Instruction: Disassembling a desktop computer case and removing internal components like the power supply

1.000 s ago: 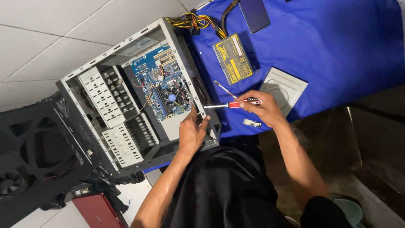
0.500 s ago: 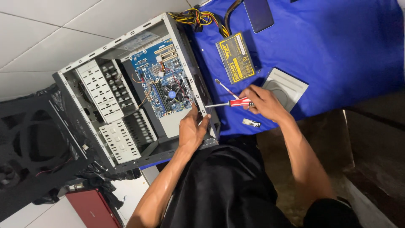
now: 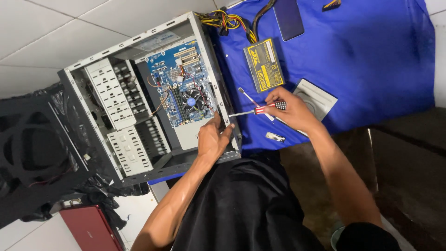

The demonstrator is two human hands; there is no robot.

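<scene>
An open grey computer case [image 3: 139,51] lies on its side, with a blue motherboard [image 3: 183,86] inside. My left hand [image 3: 211,139] grips the case's near rear edge. My right hand [image 3: 292,111] holds a red-handled screwdriver [image 3: 255,110] level, its tip at the case's rear edge just above my left hand. A second screwdriver [image 3: 248,96] lies on the blue cloth [image 3: 371,56] beside my right hand.
A yellow-labelled power supply [image 3: 264,65] with bundled cables [image 3: 227,21] lies on the cloth, beside a dark phone [image 3: 288,18] and a grey optical drive [image 3: 320,97]. A small metal part [image 3: 275,136] lies near the cloth's edge. A black side panel [image 3: 32,153] and a red box [image 3: 90,227] are at left.
The view has shifted slightly. My right hand has kept the screwdriver at the case's rear edge, and my left hand has stayed on the case.
</scene>
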